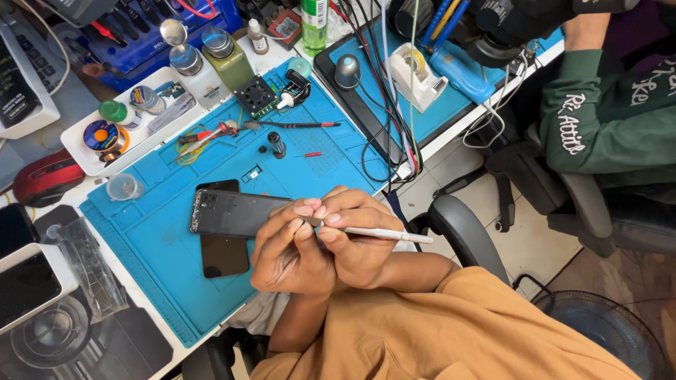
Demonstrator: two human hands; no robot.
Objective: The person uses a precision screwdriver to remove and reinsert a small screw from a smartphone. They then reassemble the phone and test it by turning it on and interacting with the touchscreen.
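My left hand [287, 259] grips one end of a dark grey phone body [229, 213], holding it just above the blue work mat [162, 281]. My right hand [360, 243] pinches a thin white pen-like tool [387, 233]. The tool's tip is hidden between my fingers at the phone's near end. A black phone [224, 253] lies flat on the mat, partly under the held one. Both hands press together in front of my orange sleeve.
On the mat lie red-handled tweezers and drivers [211, 134], a small fan board [255, 96] and a clear cap [124, 186]. A white tray [84, 158] holds bottles and solder spools. A tape dispenser [417, 74] and cables sit further right. A person in a green sleeve [598, 119] sits at the upper right.
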